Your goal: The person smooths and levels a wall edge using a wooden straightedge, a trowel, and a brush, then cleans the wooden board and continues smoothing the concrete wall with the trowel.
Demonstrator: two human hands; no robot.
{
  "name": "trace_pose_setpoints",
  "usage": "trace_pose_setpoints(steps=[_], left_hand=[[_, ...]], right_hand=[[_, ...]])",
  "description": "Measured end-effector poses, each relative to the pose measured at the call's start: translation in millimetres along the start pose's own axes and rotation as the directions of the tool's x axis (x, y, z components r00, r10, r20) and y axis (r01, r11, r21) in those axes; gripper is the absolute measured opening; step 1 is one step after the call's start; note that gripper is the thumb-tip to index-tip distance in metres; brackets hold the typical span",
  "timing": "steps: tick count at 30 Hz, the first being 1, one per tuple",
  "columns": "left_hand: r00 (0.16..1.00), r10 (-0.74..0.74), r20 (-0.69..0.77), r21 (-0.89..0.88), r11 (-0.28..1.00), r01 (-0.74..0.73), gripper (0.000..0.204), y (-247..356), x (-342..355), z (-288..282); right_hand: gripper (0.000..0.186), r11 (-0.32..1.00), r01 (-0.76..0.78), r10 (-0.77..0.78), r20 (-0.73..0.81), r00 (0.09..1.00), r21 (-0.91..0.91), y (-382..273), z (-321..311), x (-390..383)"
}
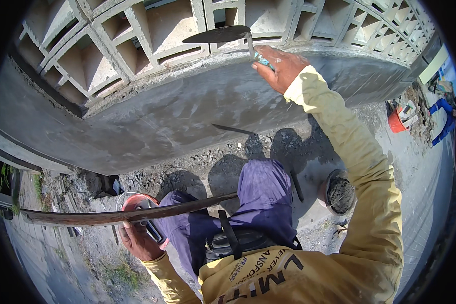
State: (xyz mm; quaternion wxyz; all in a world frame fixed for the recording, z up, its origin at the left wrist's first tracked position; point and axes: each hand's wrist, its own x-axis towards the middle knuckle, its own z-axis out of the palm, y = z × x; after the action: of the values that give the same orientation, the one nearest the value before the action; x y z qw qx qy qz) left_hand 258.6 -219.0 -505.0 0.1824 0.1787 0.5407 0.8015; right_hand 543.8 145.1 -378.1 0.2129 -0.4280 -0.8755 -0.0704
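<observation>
My right hand [281, 68] is closed round the handle of a pointing trowel [219, 34], raised at the top of the wall. Its dark leaf-shaped blade points left, in front of the vent blocks [173, 23]; I cannot tell whether it touches them. Below runs a band of grey, patchily damp plaster [182, 106] with a rough mortar ledge along its top. Low on the left, my left hand [139, 243] grips a long narrow wooden board [111, 218] from beneath. The board lies level across the front of my legs, clear of the wall.
A red bucket [138, 201] stands behind the board on the left. Right of my legs is a bucket of grey mortar [340, 195]. Farther right are an orange bucket [397, 119] and a person in blue [443, 119]. Rubble [213, 169] lines the wall's foot.
</observation>
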Motion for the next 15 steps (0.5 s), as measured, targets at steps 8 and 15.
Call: trace_pose_setpoints(steps=[8,15], left_hand=[[1.000,-0.003,-0.026,-0.003,1.000,0.003,0.037,-2,1,-9],[0.997,-0.010,-0.074,0.028,1.000,0.012,0.037,-2,1,-14]], right_hand=[[0.044,0.999,-0.038,0.037,0.025,0.999,0.006,14,10,-4],[0.045,0.989,-0.114,0.128,0.162,0.978,-0.091,19,12,0]])
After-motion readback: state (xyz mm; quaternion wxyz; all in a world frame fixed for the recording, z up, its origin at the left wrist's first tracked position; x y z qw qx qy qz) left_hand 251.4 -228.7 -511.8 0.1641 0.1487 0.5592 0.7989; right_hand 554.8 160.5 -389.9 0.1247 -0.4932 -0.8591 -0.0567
